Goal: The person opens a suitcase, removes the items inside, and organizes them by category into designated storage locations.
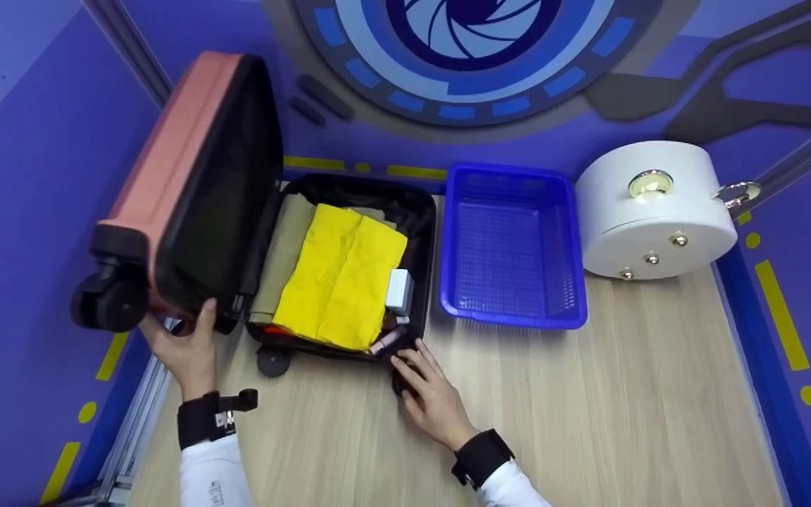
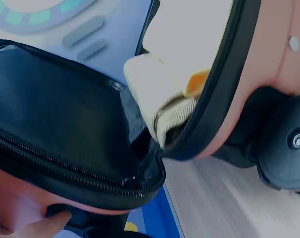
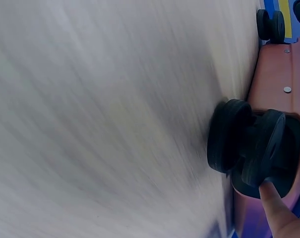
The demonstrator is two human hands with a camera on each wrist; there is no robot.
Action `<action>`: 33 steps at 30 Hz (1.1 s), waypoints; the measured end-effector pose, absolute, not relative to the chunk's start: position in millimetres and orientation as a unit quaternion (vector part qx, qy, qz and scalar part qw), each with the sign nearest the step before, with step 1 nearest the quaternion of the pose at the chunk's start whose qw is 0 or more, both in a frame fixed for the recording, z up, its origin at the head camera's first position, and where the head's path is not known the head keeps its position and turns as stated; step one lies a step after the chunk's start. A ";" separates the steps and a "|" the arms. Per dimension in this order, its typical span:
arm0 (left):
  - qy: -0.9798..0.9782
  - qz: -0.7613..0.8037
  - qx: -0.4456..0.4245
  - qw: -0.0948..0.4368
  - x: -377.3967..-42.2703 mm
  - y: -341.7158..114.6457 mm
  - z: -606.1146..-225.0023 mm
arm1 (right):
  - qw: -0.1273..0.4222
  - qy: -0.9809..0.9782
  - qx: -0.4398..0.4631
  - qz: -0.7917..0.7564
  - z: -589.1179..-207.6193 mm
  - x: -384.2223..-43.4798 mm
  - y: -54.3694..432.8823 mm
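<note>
A pink suitcase with black lining stands open, its lid (image 1: pixel 173 148) tilted up on the left. My left hand (image 1: pixel 184 355) grips the lid's near lower corner beside a black wheel (image 1: pixel 122 305). On the base's near right corner, my right hand (image 1: pixel 434 401) has its fingers at the rim; in the right wrist view the thumb (image 3: pixel 273 203) touches a double wheel (image 3: pixel 264 144). Inside the base (image 1: pixel 421 204) lie a folded yellow cloth (image 1: pixel 342 274), a folded khaki cloth (image 1: pixel 282 260), a small white box (image 1: pixel 398 290) and a slim pinkish tube (image 1: pixel 386 340).
Right of the suitcase stands a blue plastic basket (image 1: pixel 511 322). Beyond it is a round white case (image 1: pixel 648 204) with gold-coloured knobs and a ring handle. Blue patterned walls border the wood-look surface (image 1: pixel 588 408) at the back and sides.
</note>
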State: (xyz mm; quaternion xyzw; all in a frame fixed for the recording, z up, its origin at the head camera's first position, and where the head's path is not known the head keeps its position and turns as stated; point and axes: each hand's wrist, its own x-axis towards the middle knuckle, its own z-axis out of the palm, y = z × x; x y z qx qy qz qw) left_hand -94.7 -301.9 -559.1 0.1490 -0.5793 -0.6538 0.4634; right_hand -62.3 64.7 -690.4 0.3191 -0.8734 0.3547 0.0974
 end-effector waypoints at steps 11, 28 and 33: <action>-0.638 -0.616 0.196 0.419 -92.8 -331.0 -575.3 | 0.100 -0.874 0.319 0.353 -694.6 -63.3 63.9; -0.639 -0.629 0.316 0.310 -89.5 -355.9 -593.4 | 0.111 -0.873 0.313 0.358 -699.7 -62.4 62.4; -0.637 -0.622 0.335 0.307 -95.4 -368.3 -614.1 | 0.114 -0.873 0.311 0.358 -698.9 -65.2 61.9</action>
